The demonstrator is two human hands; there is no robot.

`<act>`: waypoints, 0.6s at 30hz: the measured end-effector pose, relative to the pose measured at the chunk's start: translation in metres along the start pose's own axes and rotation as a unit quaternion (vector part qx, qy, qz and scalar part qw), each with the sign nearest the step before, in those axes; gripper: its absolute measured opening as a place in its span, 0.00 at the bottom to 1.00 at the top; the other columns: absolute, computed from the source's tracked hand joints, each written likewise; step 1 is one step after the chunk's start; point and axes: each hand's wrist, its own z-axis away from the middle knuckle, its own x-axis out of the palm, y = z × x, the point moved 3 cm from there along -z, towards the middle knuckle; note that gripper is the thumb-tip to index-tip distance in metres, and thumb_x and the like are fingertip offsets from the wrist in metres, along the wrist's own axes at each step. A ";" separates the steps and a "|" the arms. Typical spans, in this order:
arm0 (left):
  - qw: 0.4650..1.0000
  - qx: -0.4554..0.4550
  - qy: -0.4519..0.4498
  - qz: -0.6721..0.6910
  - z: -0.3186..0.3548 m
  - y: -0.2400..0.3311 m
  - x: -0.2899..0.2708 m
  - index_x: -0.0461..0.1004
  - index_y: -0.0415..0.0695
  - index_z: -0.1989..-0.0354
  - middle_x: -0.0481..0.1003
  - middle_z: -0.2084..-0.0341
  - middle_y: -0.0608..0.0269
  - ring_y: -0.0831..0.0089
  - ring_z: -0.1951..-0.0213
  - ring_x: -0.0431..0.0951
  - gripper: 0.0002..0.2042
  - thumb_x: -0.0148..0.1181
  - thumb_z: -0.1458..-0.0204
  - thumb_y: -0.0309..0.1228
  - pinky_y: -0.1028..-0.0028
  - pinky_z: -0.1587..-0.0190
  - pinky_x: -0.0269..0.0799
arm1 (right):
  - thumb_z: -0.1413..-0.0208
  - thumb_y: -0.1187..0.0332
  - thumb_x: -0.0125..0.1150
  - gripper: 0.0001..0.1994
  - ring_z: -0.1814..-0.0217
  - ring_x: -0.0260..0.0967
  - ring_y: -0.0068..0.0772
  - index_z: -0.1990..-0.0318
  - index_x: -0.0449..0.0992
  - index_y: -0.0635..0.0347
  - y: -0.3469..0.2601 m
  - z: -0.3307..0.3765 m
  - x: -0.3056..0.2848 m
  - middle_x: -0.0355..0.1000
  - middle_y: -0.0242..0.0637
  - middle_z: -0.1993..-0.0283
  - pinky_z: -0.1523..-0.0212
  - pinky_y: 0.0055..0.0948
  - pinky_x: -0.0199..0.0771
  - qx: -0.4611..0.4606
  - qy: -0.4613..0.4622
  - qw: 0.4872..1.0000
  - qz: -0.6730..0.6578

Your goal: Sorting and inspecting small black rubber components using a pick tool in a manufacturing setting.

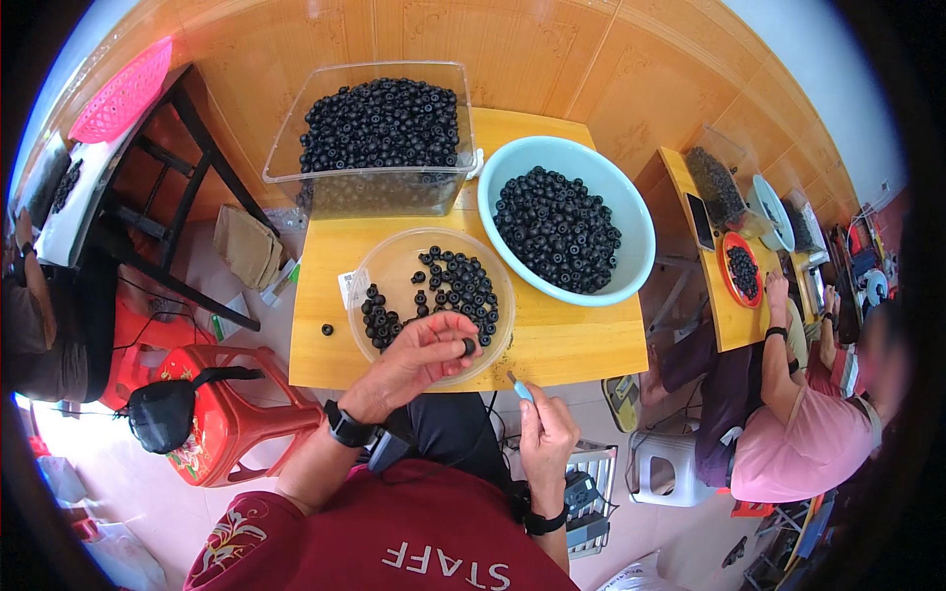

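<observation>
Black ring-shaped parts (439,291) fill a clear shallow bowl (394,266) at the table's (552,345) six o'clock edge, within reach, where the left hand (424,355) pinches one ring (468,346) and the right hand (545,433) grips a small blue tool (520,388).

The left hand (419,357) covers the near rim of the clear round dish (394,266); the small black ring (468,346) in its grip is mostly hidden by fingertips. The right hand (545,433) conceals all but the pale blue tip of a slim tool (519,387), kind not determinable. The clear bin (286,138) wall blurs the lower pieces inside. The counter (572,345) legs are out of sight. The neighbouring person (788,443) is partly cut off at the dark right rim.
</observation>
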 end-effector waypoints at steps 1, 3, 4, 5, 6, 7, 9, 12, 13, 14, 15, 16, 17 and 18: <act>1.000 -0.005 -0.014 0.027 0.000 -0.006 0.000 0.71 0.40 0.55 0.75 0.64 0.64 0.80 0.64 0.75 0.11 0.58 0.47 0.25 0.80 0.59 0.72 | 0.48 0.72 0.60 0.09 0.82 0.60 0.31 0.59 0.77 0.63 -0.006 -0.003 0.000 0.63 0.38 0.80 0.80 0.30 0.59 -0.007 0.000 1.000 -0.009; 0.999 -0.004 -0.018 0.031 0.000 -0.014 0.002 0.72 0.40 0.56 0.75 0.64 0.65 0.80 0.64 0.75 0.11 0.59 0.47 0.25 0.80 0.58 0.72 | 0.49 0.72 0.62 0.09 0.83 0.62 0.33 0.60 0.78 0.61 -0.016 -0.008 -0.001 0.65 0.39 0.81 0.81 0.31 0.59 -0.013 0.000 1.000 -0.017; 0.999 -0.003 -0.021 0.035 0.000 -0.016 0.003 0.72 0.41 0.57 0.75 0.64 0.65 0.80 0.64 0.74 0.10 0.59 0.48 0.25 0.80 0.58 0.72 | 0.50 0.73 0.63 0.09 0.82 0.63 0.34 0.60 0.78 0.61 -0.020 -0.010 0.000 0.65 0.39 0.80 0.80 0.31 0.61 -0.023 0.002 0.999 -0.033; 0.999 -0.009 -0.019 0.039 0.000 -0.019 0.002 0.72 0.40 0.57 0.75 0.64 0.65 0.80 0.64 0.74 0.10 0.59 0.48 0.24 0.80 0.57 0.72 | 0.51 0.74 0.63 0.10 0.82 0.64 0.34 0.60 0.77 0.61 -0.022 -0.011 0.000 0.66 0.39 0.79 0.79 0.31 0.62 -0.032 0.004 0.998 -0.049; 0.999 -0.010 -0.019 0.040 0.001 -0.019 0.004 0.72 0.40 0.57 0.75 0.64 0.65 0.80 0.64 0.74 0.10 0.59 0.48 0.24 0.80 0.57 0.72 | 0.51 0.74 0.63 0.10 0.82 0.64 0.34 0.60 0.77 0.61 -0.024 -0.011 0.001 0.66 0.39 0.79 0.79 0.31 0.62 -0.030 0.004 0.998 -0.049; 0.999 -0.013 -0.013 0.041 0.003 -0.019 0.007 0.72 0.40 0.57 0.75 0.64 0.65 0.80 0.64 0.75 0.10 0.59 0.48 0.24 0.80 0.58 0.72 | 0.51 0.74 0.63 0.10 0.81 0.65 0.35 0.60 0.77 0.62 -0.025 -0.011 0.002 0.67 0.39 0.79 0.79 0.31 0.63 -0.043 0.009 0.998 -0.052; 0.999 -0.018 -0.007 0.045 0.003 -0.019 0.009 0.72 0.40 0.57 0.75 0.64 0.65 0.80 0.65 0.75 0.09 0.59 0.48 0.23 0.80 0.58 0.72 | 0.51 0.74 0.63 0.10 0.80 0.65 0.36 0.60 0.77 0.62 -0.029 -0.012 0.002 0.68 0.40 0.78 0.78 0.31 0.64 -0.055 0.012 0.997 -0.054; 0.999 -0.020 -0.010 0.046 0.002 -0.020 0.010 0.72 0.40 0.57 0.75 0.65 0.65 0.80 0.65 0.75 0.10 0.59 0.48 0.22 0.80 0.59 0.73 | 0.51 0.74 0.64 0.10 0.79 0.66 0.38 0.59 0.77 0.62 -0.032 -0.012 0.002 0.67 0.39 0.77 0.77 0.33 0.64 -0.063 0.001 0.997 -0.039; 0.998 -0.018 -0.012 0.053 0.002 -0.020 0.010 0.72 0.40 0.58 0.75 0.66 0.65 0.80 0.66 0.76 0.10 0.59 0.48 0.22 0.80 0.59 0.73 | 0.51 0.73 0.64 0.11 0.79 0.65 0.38 0.59 0.77 0.62 -0.032 -0.012 0.003 0.67 0.39 0.78 0.77 0.33 0.64 -0.067 0.002 0.997 -0.034; 0.998 -0.016 -0.013 0.059 0.002 -0.020 0.010 0.71 0.40 0.58 0.75 0.67 0.66 0.79 0.66 0.76 0.10 0.59 0.49 0.22 0.81 0.60 0.73 | 0.51 0.73 0.64 0.11 0.79 0.65 0.38 0.59 0.77 0.62 -0.032 -0.012 0.004 0.66 0.39 0.78 0.78 0.34 0.64 -0.071 0.003 0.997 -0.028; 0.998 -0.017 -0.013 0.060 0.002 -0.020 0.010 0.71 0.40 0.58 0.75 0.67 0.66 0.79 0.66 0.76 0.10 0.59 0.49 0.22 0.81 0.60 0.73 | 0.51 0.73 0.64 0.11 0.79 0.65 0.38 0.59 0.77 0.62 -0.031 -0.011 0.005 0.66 0.39 0.78 0.78 0.34 0.64 -0.069 0.001 0.997 -0.028; 0.998 -0.019 -0.011 0.058 0.002 -0.020 0.010 0.71 0.41 0.59 0.75 0.67 0.66 0.79 0.66 0.76 0.09 0.60 0.49 0.22 0.81 0.60 0.73 | 0.51 0.73 0.64 0.11 0.79 0.65 0.38 0.58 0.77 0.62 -0.029 -0.011 0.005 0.66 0.39 0.78 0.78 0.34 0.64 -0.072 0.005 0.997 -0.029; 0.998 -0.021 -0.010 0.056 0.002 -0.020 0.010 0.71 0.41 0.61 0.75 0.68 0.66 0.79 0.66 0.77 0.08 0.60 0.49 0.21 0.81 0.60 0.74 | 0.50 0.72 0.64 0.11 0.79 0.64 0.38 0.58 0.77 0.62 -0.028 -0.011 0.005 0.65 0.39 0.78 0.78 0.34 0.63 -0.076 0.009 0.997 -0.031; 0.998 -0.023 -0.010 0.057 0.002 -0.021 0.010 0.71 0.41 0.61 0.75 0.68 0.66 0.79 0.66 0.77 0.08 0.60 0.49 0.21 0.81 0.60 0.74 | 0.50 0.72 0.64 0.11 0.79 0.64 0.38 0.58 0.77 0.62 -0.027 -0.011 0.005 0.65 0.39 0.78 0.78 0.34 0.63 -0.074 0.008 0.997 -0.031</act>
